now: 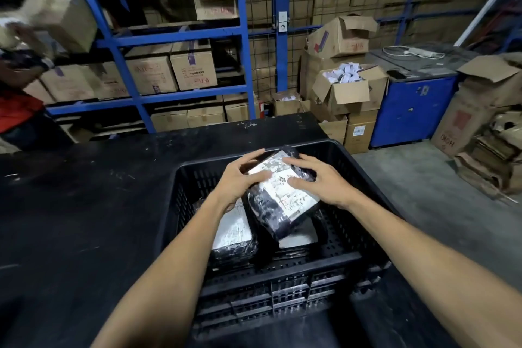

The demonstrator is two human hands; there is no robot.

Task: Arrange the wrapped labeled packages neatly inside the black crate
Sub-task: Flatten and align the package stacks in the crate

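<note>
A black perforated crate [282, 277] stands on the dark table in front of me. Inside it a black-wrapped package with a white label [282, 198] lies tilted on top of the others. My left hand [240, 178] grips its far left edge and my right hand [322, 178] presses on its right side, fingers spread over the label. A second labeled package [234, 234] lies lower at the crate's left, partly under my left wrist. A third package [298, 241] shows only a strip of label beneath the tilted one.
The black table [84, 206] stretches left of the crate. Blue shelving [180, 37] with cardboard boxes stands behind. Open boxes [347, 87] and a blue cabinet [412, 110] are at the right. A person in red [17, 107] stands at the far left.
</note>
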